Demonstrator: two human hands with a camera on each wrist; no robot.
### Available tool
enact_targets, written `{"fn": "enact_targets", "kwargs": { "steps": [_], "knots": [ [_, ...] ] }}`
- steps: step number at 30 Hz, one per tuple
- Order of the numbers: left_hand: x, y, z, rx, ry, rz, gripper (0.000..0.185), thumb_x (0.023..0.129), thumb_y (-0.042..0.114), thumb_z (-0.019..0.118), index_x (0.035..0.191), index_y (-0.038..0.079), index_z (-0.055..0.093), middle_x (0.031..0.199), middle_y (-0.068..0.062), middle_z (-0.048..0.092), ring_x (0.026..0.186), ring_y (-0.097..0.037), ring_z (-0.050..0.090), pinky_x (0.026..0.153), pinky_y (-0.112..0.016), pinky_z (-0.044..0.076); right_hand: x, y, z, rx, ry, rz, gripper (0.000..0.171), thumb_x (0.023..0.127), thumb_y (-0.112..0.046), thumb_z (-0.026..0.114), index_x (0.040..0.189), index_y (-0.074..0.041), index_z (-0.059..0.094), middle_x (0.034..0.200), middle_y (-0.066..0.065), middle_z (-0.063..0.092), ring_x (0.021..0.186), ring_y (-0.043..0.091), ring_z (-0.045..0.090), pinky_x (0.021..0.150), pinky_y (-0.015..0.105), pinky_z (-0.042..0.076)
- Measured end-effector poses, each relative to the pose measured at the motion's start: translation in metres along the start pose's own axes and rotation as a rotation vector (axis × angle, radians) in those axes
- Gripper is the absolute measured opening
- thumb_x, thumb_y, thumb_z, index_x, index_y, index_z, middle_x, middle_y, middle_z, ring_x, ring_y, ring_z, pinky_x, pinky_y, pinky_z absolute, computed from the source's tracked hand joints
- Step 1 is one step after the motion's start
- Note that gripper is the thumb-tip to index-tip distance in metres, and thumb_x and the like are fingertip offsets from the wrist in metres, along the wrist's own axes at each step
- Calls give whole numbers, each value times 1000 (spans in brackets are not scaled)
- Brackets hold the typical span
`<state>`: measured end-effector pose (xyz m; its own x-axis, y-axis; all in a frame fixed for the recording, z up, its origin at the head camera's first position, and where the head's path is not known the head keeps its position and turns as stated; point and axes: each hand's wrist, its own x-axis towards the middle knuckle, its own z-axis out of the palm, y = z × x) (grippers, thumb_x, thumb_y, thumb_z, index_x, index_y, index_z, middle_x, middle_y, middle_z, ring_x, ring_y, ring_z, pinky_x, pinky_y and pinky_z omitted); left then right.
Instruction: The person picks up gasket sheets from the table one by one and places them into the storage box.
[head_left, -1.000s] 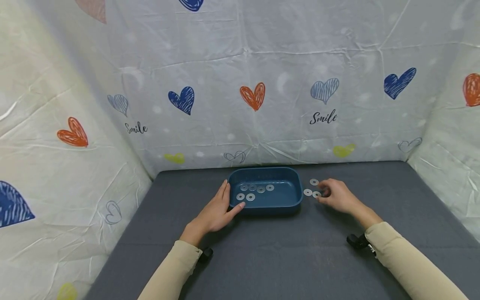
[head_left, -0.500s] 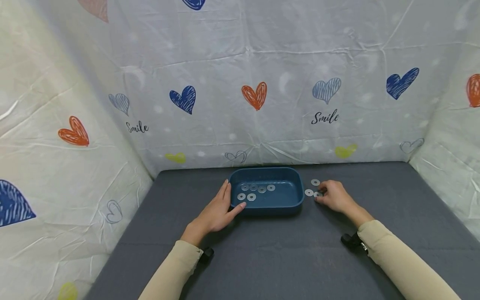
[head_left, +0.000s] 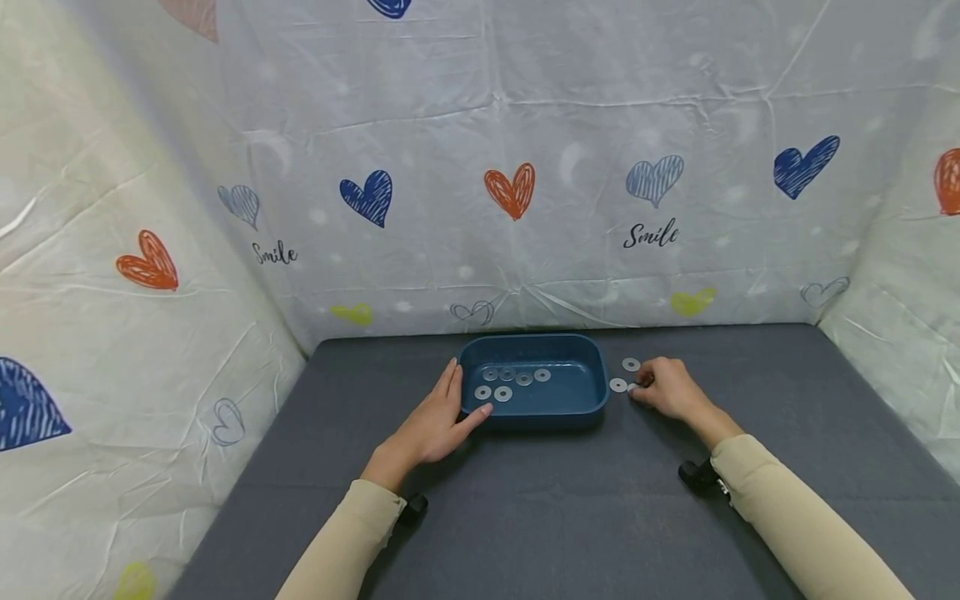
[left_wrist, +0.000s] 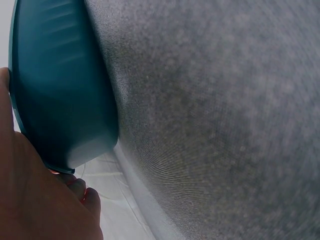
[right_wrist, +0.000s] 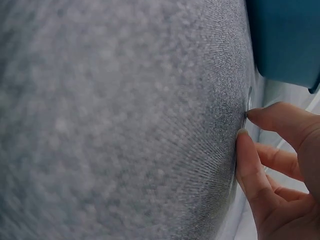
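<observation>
Against the left end of a blue rectangular tray (head_left: 532, 414) rests my left hand (head_left: 427, 425), fingers straight along its side and thumb over the front rim. The left wrist view shows the tray's outer wall (left_wrist: 65, 85) beside that hand. Several flat metal washers (head_left: 503, 393) lie inside the tray. To its right, my right hand (head_left: 671, 392) pinches a washer (head_left: 632, 387) low at the tabletop, mostly covered by the fingertips. In the right wrist view that washer (right_wrist: 249, 95) appears edge-on at the fingertips. Two more washers, one near (head_left: 618, 385) and one farther back (head_left: 632, 364), lie beside this hand.
A dark grey cloth (head_left: 555, 517) covers the table. Behind it hangs a pale curtain (head_left: 435, 258) printed with hearts, and similar curtains close off both sides. The tray stands near the table's back edge.
My right hand has shifted slightly left, and its fingertips have closed on the nearest washer, now more covered. The left hand and the tray stay put.
</observation>
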<state>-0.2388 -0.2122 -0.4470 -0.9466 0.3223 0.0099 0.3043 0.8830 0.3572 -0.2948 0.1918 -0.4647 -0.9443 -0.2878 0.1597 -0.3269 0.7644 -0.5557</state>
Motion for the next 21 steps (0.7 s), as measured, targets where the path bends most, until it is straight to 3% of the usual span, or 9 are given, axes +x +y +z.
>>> {"fn": "enact_targets", "kwargs": {
  "steps": [9, 21],
  "knots": [
    [1, -1, 1, 6, 7, 2, 107, 97, 80, 31, 163, 1, 3, 171, -17, -2, 157, -33, 11, 123, -52, 22, 3, -1, -1, -28, -25, 9, 11, 85, -9, 75, 80, -1, 69, 76, 6, 69, 65, 15, 62, 65, 38, 53],
    [1, -1, 1, -2, -5, -3, 106, 97, 79, 31, 164, 1, 3, 172, -16, -4, 157, -33, 11, 123, -52, 22, 1, -5, -2, -58, -28, -2, 15, 84, -10, 78, 85, 1, 68, 81, 10, 67, 70, 20, 59, 65, 39, 52]
  ]
}}
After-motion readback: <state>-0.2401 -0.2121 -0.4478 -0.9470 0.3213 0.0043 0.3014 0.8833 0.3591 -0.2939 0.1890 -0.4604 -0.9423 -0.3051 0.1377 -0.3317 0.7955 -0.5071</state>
